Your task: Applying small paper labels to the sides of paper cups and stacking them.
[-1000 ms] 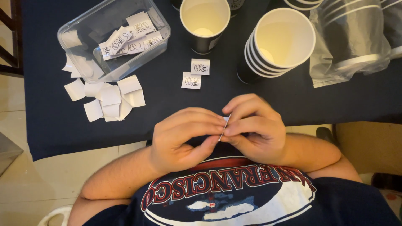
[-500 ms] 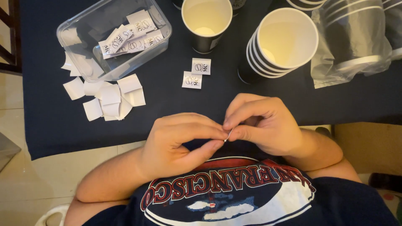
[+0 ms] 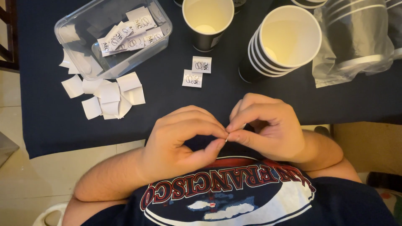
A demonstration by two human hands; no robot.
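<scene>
Head view, sticker (image 3: 227,137) edge-on btw. hands, axis unclear

two white square labels (image 3: 197,71) on dark cloth, more in clear tub (image 3: 125,35), blank backings (image 3: 106,94) beside it.

Low in the middle of the frame, the left hand (image 3: 184,140) and the right hand (image 3: 268,127) met fingertip to fingertip over the near edge of the table (image 3: 176,104), a small slip (image 3: 227,137) pinched between them. Above the hands lay two small square stickers (image 3: 197,71) side by side on the table. In the upper left sat a plastic container (image 3: 113,39) with more stickers inside; a heap of paper squares (image 3: 106,94) lay just below it. At top centre stood a single cup (image 3: 208,23); to its right a stack of cups (image 3: 282,44); at the far right a bag of cups (image 3: 356,39).
</scene>
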